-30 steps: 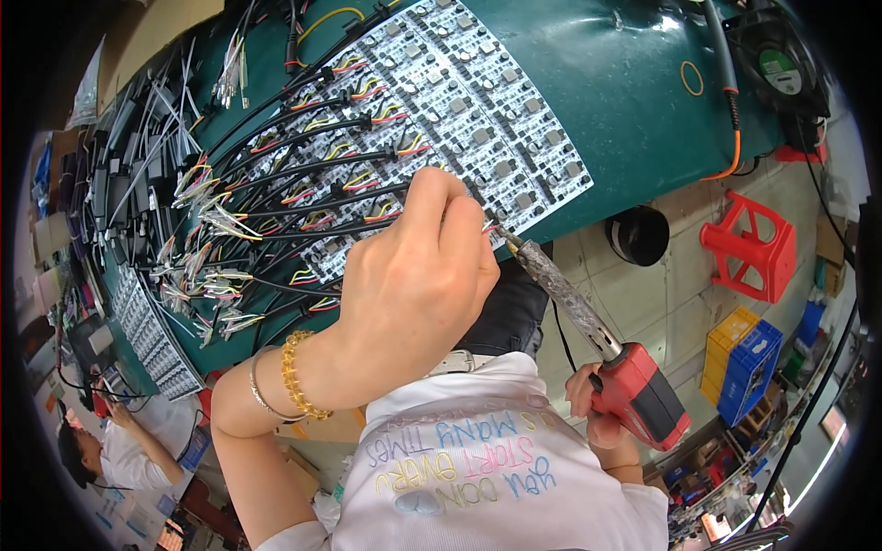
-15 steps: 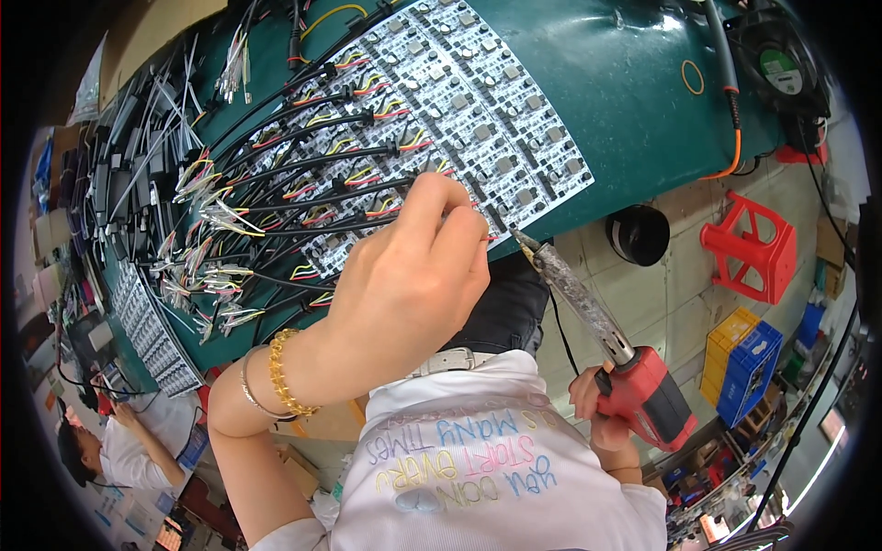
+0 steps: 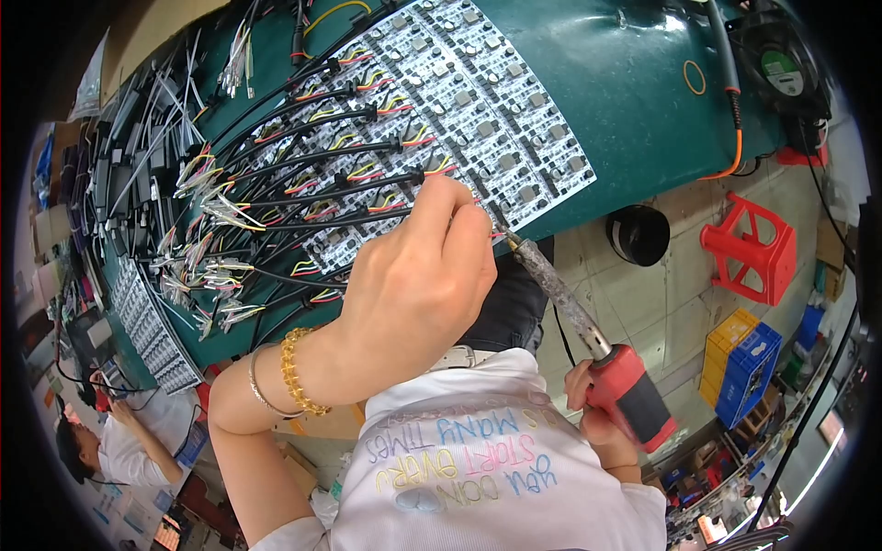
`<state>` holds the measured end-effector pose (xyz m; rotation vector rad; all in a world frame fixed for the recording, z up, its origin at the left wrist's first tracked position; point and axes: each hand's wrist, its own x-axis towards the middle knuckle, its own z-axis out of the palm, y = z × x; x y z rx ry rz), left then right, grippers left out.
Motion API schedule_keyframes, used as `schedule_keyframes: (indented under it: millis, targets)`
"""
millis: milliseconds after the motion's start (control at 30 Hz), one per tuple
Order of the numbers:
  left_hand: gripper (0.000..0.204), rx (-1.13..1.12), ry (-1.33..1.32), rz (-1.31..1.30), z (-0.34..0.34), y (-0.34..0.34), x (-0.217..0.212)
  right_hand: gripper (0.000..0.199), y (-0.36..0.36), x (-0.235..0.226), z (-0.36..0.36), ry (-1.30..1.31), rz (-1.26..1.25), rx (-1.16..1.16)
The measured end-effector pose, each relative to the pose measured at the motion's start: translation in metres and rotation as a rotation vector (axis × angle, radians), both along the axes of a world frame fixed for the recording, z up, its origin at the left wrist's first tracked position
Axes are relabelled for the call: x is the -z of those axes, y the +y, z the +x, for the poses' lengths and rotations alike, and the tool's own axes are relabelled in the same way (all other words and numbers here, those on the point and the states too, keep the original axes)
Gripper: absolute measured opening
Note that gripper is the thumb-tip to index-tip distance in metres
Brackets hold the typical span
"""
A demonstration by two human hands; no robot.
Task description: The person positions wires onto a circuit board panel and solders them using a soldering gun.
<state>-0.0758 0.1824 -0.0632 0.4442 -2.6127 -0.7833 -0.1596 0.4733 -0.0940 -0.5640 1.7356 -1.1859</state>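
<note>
My left hand is closed in a pinch at the near edge of a white circuit-board panel. A black cable runs into its fingers, which hide most of the cable's end. From the lower right, my right hand grips the red and black handle of a soldering iron. The iron's tip points up-left to the panel's edge, just beside my left fingertips; whether it touches a wire there, I cannot tell. Several other black cables lie across the panel, their red, yellow and white wires at the board pads.
Bundles of bare wire ends and dark cables lie left on the green mat. Another panel is beyond. A fan stands far right. A red stool and crates are on the floor. Another person sits lower left.
The soldering iron has shifted left, bringing its tip closer to my left fingertips. My left hand has moved slightly right, still pinched; the panel has barely shifted.
</note>
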Motion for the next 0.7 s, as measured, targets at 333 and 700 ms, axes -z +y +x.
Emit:
schedule_keyframes:
  millis: [333, 700]
  targets:
    - [0.011, 0.006, -0.002, -0.03, 0.002, 0.0, 0.001, 0.043, 0.007, 0.004, 0.004, 0.075, -0.138, 0.084]
    - [0.016, 0.114, -0.127, 0.141, 0.009, -0.014, -0.012, 0.094, -0.006, 0.001, 0.0, 0.059, -0.263, 0.081]
